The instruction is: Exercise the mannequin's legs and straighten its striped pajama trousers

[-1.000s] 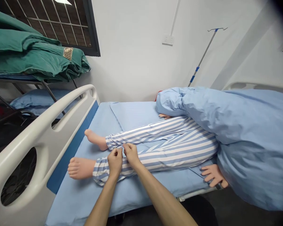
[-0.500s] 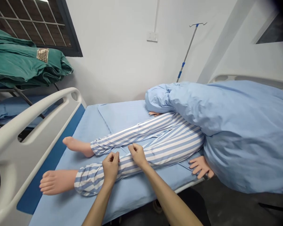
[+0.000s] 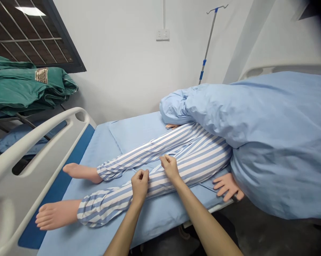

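A manikin lies on the bed in blue-and-white striped trousers (image 3: 203, 160), its bare feet (image 3: 59, 214) toward the footboard. My left hand (image 3: 139, 183) is closed in a loose fist over the near leg, around the knee. Also curled into a fist, my right hand (image 3: 169, 166) is over the thigh of the same leg, a little farther up. Nothing shows in either hand. Whether the fists touch the cloth I cannot tell. A bunched light blue quilt (image 3: 269, 135) covers the manikin's upper body, and its near hand (image 3: 228, 186) sticks out at the mattress edge.
At the left stands the white footboard (image 3: 40, 142) with a blue panel. Green folded cloth (image 3: 24, 87) is piled beyond it, below a barred window. A drip stand (image 3: 208, 46) rises behind the bed, near a wall socket (image 3: 162, 34). Light blue sheeting (image 3: 96, 149) covers the mattress.
Both fists have moved to the right along the near leg, toward the hips, and stay closed. The camera view has shifted slightly. The manikin and quilt lie as before.
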The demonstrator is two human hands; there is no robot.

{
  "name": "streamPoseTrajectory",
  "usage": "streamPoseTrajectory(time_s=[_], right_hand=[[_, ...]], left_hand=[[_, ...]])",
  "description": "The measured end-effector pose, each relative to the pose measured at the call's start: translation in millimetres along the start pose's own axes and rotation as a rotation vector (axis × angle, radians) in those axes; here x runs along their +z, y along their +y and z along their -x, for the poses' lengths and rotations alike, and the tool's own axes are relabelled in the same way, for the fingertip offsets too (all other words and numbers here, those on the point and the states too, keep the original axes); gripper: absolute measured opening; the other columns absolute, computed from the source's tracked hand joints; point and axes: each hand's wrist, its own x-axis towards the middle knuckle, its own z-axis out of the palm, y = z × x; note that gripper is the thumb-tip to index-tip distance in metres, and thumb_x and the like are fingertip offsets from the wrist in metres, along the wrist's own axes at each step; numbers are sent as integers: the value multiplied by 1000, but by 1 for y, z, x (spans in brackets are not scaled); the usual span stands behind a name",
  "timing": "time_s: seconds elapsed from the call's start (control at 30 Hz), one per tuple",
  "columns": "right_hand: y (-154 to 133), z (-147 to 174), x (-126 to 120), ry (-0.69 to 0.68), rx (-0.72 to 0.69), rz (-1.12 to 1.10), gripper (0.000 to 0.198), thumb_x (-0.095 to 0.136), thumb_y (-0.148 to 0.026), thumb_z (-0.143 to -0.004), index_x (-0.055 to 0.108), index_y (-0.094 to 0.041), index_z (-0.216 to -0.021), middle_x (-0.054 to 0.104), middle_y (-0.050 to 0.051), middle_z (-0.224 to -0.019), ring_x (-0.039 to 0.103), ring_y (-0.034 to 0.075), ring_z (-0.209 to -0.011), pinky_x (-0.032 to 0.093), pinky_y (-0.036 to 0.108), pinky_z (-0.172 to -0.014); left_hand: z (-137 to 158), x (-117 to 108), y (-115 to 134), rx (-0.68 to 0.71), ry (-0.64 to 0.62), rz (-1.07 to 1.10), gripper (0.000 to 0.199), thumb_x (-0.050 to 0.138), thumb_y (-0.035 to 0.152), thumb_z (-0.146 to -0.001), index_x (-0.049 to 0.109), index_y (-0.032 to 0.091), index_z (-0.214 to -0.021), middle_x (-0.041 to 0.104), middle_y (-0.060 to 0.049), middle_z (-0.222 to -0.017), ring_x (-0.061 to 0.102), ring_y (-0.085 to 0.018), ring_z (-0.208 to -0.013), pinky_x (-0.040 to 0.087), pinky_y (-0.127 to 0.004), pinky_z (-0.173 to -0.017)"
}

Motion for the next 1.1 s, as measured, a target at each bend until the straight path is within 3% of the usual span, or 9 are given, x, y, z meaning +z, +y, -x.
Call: streamPoseTrajectory(time_s=[0.23,0.33,0.47,0.6,0.73,0.93,1.1], right_hand=[[-5,0,-49,0,-28,54,37,48,-37,-76,33,-18,-48,30,-5,-47,29,8,-47,26,23,-48],[-10,-10,-69,71,-58,33,38,48,-37,-76,33,-18,-47,30,-5,-46,29,8,-47,26,23,-47],[-7,-17,-92,87,-42,76,38,50,-36,-75,35,-18,-46,29,-5,-45,28,7,-46,25,23,-47],[-9,-21,-107,95,-45,5,38,48,-38,-77,35,-18,-47,31,-5,-45,28,7,-45,25,23,-45],[-17,-34,-129,162,-120,74,39,48,-38,-77,33,-18,-48,29,-5,-46,28,7,-47,26,22,-47],[-5,-41,-150,177,-154,257,39,49,-36,-76,28,-18,-49,25,-6,-48,26,7,-48,25,22,-47],[-17,-56,-165,249,-194,292,37,48,-35,-77,31,-18,-48,26,-6,-47,28,7,-48,25,22,-47]], left_hand=[[3,62,6,41,-82,-74,32,49,34,-74,37,19,-48,37,6,-45,37,-9,-49,32,-22,-53],[2,73,9,48,-75,-174,33,50,33,-72,35,19,-47,34,6,-44,35,-9,-48,29,-22,-51],[-2,85,28,22,-79,-80,31,48,31,-73,37,19,-46,39,6,-43,38,-9,-48,32,-22,-53],[3,116,38,72,-147,-36,30,47,31,-73,39,19,-47,41,5,-45,40,-9,-48,32,-22,-54],[15,148,30,112,-152,-189,29,50,29,-70,36,19,-46,36,6,-44,34,-9,-48,27,-23,-51],[10,168,44,85,-159,105,26,46,27,-71,37,20,-47,40,5,-46,39,-9,-49,33,-23,-54],[9,181,40,149,-214,-27,24,50,25,-67,38,19,-48,36,6,-44,35,-8,-47,29,-23,-51]])
